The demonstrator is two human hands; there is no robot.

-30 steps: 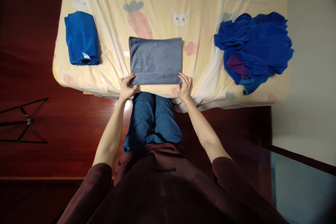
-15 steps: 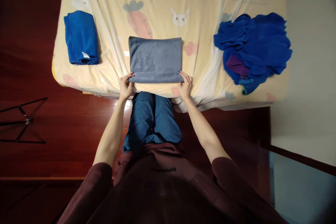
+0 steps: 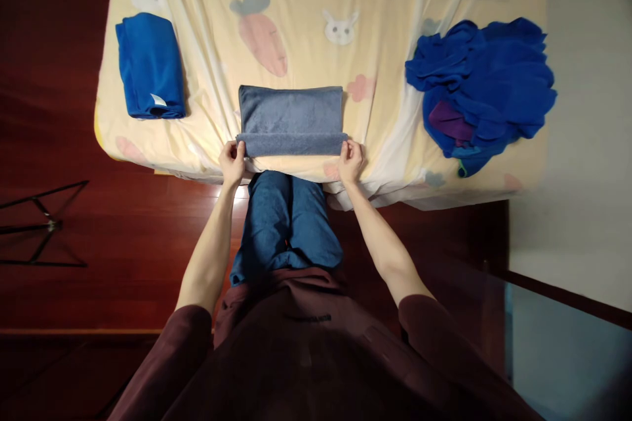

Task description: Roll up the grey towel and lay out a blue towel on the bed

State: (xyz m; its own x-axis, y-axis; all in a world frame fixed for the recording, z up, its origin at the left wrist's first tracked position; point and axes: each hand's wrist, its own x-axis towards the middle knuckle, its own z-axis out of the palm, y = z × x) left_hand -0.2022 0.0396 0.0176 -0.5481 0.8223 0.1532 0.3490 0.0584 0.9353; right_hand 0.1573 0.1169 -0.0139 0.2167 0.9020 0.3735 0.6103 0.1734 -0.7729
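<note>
Pinching grey towel's (image 3: 290, 110) near corners, left hand (image 3: 232, 162), right hand (image 3: 351, 161)

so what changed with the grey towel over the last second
Both hands, left hand and right hand, have closed on the near corners of the grey towel and lifted its near edge up and away from the person, starting a fold, so the towel looks shorter front to back. The folded blue towel, the heap of blue cloths and the bed sheet lie as before.

Bed w/ yellow sheet (image 3: 306, 20): grey towel (image 3: 290, 112) ctr, folded blue towel (image 3: 148, 66) L, blue pile (image 3: 484, 85) R.
</note>
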